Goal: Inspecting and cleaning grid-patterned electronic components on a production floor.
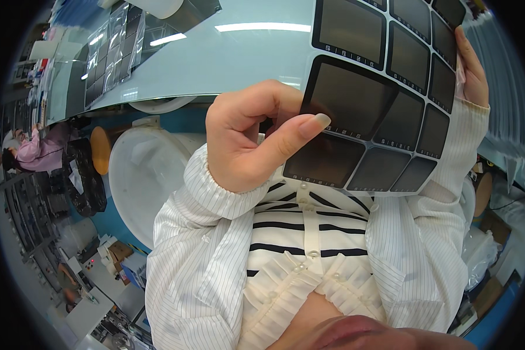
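Note:
A large flexible sheet (350, 96) is held up in front of me, tilted above the near edge of the glossy table (239, 55). It bears several dark, glossy, round-cornered panels with pale borders, each with a row of tiny marks along one side. My left hand (254, 134) grips its left edge, thumb on the panel side and the other fingers curled, partly hidden behind. At the far right edge, my right hand (473, 73) holds the sheet with its fingers along the border; part of that hand is hidden by the sheet.
Similar dark-panelled sheets in clear plastic (116, 55) lie at the table's far left, near a white round object (157, 4). A tall stack of thin sheets (499, 87) stands on the right. Below the table are a white tub (146, 175) and black bag (87, 181). Another person (44, 149) sits far left.

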